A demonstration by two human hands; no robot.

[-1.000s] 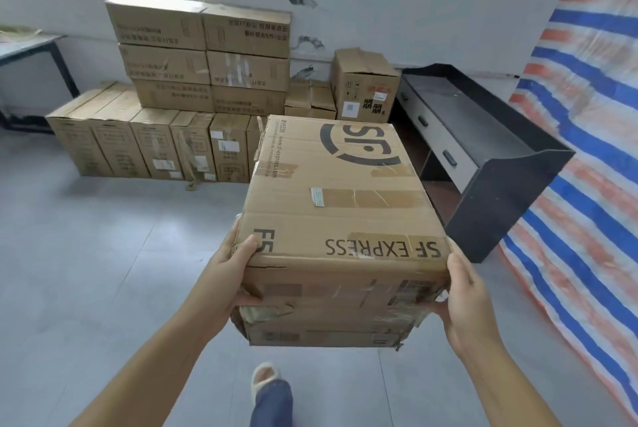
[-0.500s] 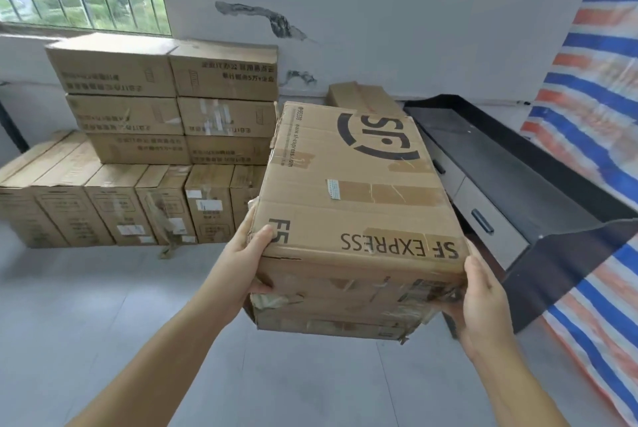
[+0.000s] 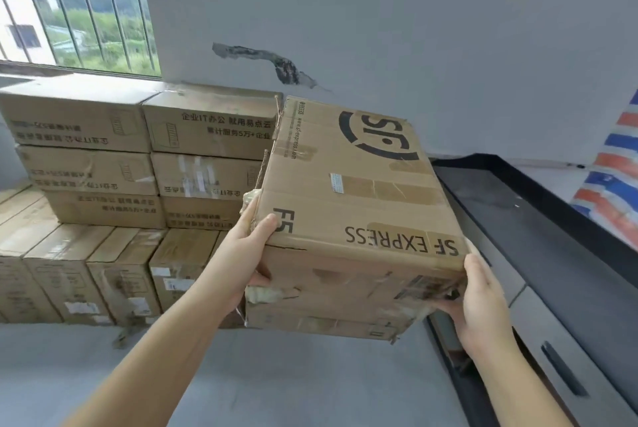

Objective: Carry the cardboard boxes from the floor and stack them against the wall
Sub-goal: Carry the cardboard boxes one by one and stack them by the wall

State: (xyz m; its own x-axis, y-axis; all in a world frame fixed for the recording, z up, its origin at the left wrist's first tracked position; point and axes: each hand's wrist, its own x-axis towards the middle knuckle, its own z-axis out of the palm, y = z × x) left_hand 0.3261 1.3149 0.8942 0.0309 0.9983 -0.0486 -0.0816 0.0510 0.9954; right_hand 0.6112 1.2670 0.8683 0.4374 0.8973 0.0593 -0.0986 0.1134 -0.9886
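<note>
A worn brown cardboard box [image 3: 348, 216], printed "SF EXPRESS" and patched with tape, is held up off the floor, tilted, its near corners torn. Behind it to the left, the stack of boxes [image 3: 138, 164] stands against the wall, with more boxes in a row on the floor.

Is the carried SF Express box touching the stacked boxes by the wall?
Cannot tell. In the head view the SF Express box overlaps the stacked boxes, hiding any gap.
</note>
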